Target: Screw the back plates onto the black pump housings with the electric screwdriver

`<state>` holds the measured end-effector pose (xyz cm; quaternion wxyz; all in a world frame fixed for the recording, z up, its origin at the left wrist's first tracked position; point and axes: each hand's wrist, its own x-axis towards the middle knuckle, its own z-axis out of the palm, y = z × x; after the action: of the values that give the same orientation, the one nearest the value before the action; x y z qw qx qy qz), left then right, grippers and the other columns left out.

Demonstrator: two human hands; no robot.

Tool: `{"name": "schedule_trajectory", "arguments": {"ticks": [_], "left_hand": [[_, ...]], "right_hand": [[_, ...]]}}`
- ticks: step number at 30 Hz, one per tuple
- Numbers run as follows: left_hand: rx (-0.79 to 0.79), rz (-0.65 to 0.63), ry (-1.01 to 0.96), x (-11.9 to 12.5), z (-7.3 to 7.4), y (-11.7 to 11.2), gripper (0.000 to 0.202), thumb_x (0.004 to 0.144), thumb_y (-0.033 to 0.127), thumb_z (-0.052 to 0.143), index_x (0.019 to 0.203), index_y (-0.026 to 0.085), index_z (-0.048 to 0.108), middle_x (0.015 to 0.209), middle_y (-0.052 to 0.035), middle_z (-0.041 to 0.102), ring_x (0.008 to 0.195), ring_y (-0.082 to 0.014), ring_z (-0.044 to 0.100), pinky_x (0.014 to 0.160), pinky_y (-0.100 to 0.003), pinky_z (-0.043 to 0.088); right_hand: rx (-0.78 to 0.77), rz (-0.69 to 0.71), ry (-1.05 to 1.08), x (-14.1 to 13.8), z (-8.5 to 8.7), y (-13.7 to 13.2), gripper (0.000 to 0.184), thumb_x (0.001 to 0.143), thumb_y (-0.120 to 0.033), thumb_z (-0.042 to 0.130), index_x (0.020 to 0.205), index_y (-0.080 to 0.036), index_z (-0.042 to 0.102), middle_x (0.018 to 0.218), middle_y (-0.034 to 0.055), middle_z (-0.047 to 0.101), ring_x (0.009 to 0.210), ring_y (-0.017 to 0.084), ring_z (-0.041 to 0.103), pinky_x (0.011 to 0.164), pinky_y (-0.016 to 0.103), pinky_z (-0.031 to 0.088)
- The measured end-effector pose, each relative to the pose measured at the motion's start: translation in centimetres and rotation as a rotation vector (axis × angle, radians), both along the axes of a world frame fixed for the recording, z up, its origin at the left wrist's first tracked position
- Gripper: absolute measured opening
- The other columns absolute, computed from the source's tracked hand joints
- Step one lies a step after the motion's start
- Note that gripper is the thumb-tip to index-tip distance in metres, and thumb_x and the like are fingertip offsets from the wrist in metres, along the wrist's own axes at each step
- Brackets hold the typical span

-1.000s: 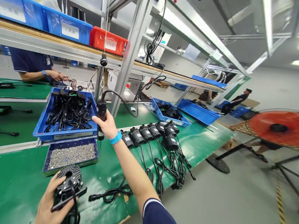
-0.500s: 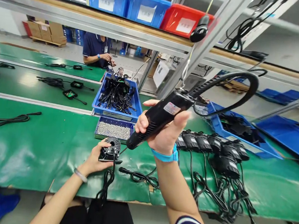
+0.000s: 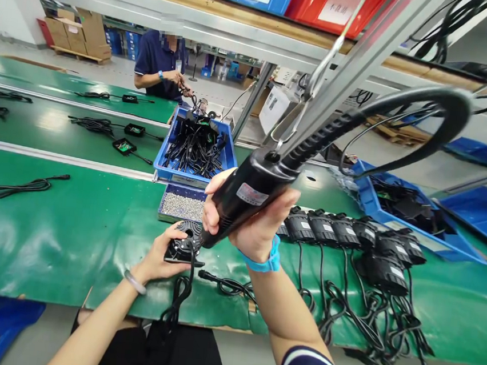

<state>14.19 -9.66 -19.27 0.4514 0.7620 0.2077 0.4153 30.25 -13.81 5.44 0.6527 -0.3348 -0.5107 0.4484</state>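
My right hand [image 3: 256, 229] is wrapped around a black electric screwdriver [image 3: 244, 197], tilted with its nose down to the left. A thick cable leaves its top, and a wire hook holds it from above. Its tip is at the right side of a black ribbed housing [image 3: 183, 243]; the bit itself is hidden. My left hand [image 3: 161, 258] grips that housing from the left, thumb on top, just above the green bench mat. A coiled black cable [image 3: 178, 299] hangs from the housing over the bench edge. Behind it sits a small tray of silver screws [image 3: 183, 205].
A blue bin of black cabled parts [image 3: 197, 149] stands behind the screw tray. On the right, several finished-looking black housings [image 3: 336, 231] sit in a row with trailing cables, near another blue bin [image 3: 421, 217]. Across the bench, a co-worker [image 3: 160, 65] handles cables. A metal shelf post rises at centre right.
The screwdriver has moved down and left, its tip now reaching the housing. My left hand still holds the housing. The view has shifted slightly.
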Motion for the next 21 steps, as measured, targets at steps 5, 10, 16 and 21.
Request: {"name": "schedule_trajectory", "arguments": {"ticks": [5, 10, 16, 21], "left_hand": [[0.067, 0.011, -0.098, 0.2, -0.5, -0.4, 0.064, 0.072, 0.037, 0.09, 0.126, 0.025, 0.058, 0.127, -0.0142, 0.07, 0.138, -0.0386, 0.056, 0.109, -0.055, 0.048], [0.095, 0.003, -0.127, 0.4, 0.1, -0.8, 0.062, 0.076, 0.04, 0.088, 0.127, 0.025, 0.056, 0.13, -0.0146, 0.067, 0.136, -0.0377, 0.058, 0.105, -0.055, 0.052], [0.054, -0.004, -0.072, 0.4, -1.0, -0.6, 0.065, 0.07, 0.039, 0.092, 0.123, 0.024, 0.057, 0.129, -0.0153, 0.067, 0.133, -0.0377, 0.06, 0.106, -0.055, 0.051], [0.035, -0.013, -0.029, 0.8, -1.2, -0.5, 0.066, 0.072, 0.035, 0.09, 0.127, 0.024, 0.056, 0.135, -0.017, 0.064, 0.143, -0.0383, 0.051, 0.113, -0.057, 0.045]], "right_hand": [[0.052, 0.003, 0.041, -0.8, -0.1, 0.4, 0.081, 0.07, -0.1, 0.046, 0.081, -0.021, 0.062, 0.045, -0.0027, 0.055, 0.028, 0.012, 0.043, 0.027, 0.023, 0.034], [0.022, -0.027, 0.112, -1.2, 0.2, 0.1, 0.079, 0.067, -0.099, 0.052, 0.078, -0.021, 0.064, 0.044, -0.0025, 0.054, 0.027, 0.011, 0.04, 0.026, 0.022, 0.03], [0.033, 0.051, 0.142, -1.1, -0.6, -0.2, 0.079, 0.067, -0.098, 0.055, 0.078, -0.02, 0.066, 0.045, -0.0014, 0.055, 0.03, 0.012, 0.042, 0.028, 0.023, 0.033], [0.018, 0.018, 0.071, 1.2, -1.4, -0.5, 0.083, 0.07, -0.098, 0.05, 0.085, -0.019, 0.07, 0.05, 0.0011, 0.06, 0.034, 0.015, 0.05, 0.033, 0.026, 0.04]]}}
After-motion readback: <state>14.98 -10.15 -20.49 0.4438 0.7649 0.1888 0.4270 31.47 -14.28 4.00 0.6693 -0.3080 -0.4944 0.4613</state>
